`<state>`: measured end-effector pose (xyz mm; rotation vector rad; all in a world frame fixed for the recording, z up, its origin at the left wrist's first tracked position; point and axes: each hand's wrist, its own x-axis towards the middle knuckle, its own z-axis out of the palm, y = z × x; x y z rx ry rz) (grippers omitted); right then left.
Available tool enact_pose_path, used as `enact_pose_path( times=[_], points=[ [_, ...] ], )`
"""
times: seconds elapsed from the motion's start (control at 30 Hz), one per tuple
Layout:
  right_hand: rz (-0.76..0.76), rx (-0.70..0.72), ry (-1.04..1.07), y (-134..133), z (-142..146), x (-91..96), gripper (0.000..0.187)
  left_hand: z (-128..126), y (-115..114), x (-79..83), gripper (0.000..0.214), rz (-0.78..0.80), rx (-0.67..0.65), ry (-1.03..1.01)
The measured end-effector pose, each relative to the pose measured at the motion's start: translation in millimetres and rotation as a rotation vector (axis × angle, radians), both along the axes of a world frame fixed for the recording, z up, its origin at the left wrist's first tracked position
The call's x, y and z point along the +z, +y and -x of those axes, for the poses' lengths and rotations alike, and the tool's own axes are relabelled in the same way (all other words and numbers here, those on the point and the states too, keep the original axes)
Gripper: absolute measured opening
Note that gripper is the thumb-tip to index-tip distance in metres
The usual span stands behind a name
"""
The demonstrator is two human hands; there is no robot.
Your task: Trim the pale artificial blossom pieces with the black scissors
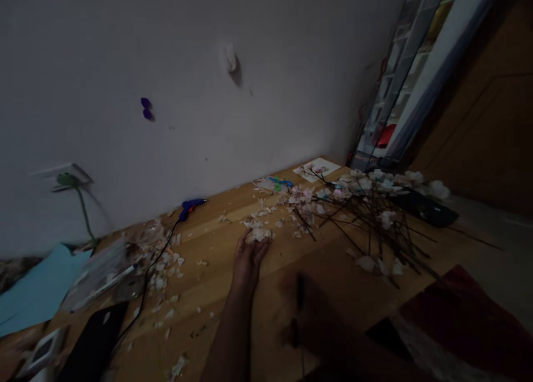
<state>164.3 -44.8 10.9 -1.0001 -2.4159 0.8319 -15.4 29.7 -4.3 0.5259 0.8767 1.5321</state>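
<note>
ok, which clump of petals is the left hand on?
The small pale petal clump at the left hand's fingertips, mid-table; the scatter by the black cord lies apart, further left.

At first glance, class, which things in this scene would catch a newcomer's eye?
The left hand reaches across the wooden table to a small heap of pale petals. To the right lies a tangle of dark branches with blossoms. A blue glue gun rests by the wall.

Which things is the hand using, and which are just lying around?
In use: left hand reaching into the petals; flower branches; the blurred right hand holds a dark stick.
Lying about: glue gun, scissors, blue paper, wall plug.
</note>
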Motion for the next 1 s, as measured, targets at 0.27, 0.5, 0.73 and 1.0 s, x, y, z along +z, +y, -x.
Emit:
enact_pose_path(
  times=[0.27, 0.5, 0.73, 1.0],
  points=[
    [-0.366, -0.389, 0.536, 111.6, 28.1, -29.4, 0.037, 1.8, 5.0, -8.3, 0.049, -0.009, 0.027, 0.201],
    [-0.467, -0.211, 0.313, 108.8, 25.9, -33.0, 0.038, 1.1, 4.8, -14.2, 0.043, -0.139, 0.121, 0.650],
    [-0.376, -0.316, 0.338, 106.9, 24.6, -35.6, 0.032, 0.1, 0.8, -13.2, 0.031, -0.151, 0.074, 0.834],
    [-0.277, -0.228, 0.344, 106.9, 23.5, -43.2, 0.042, 1.1, -0.1, -13.4, 0.021, -0.175, 0.071, 0.795]
  ],
)
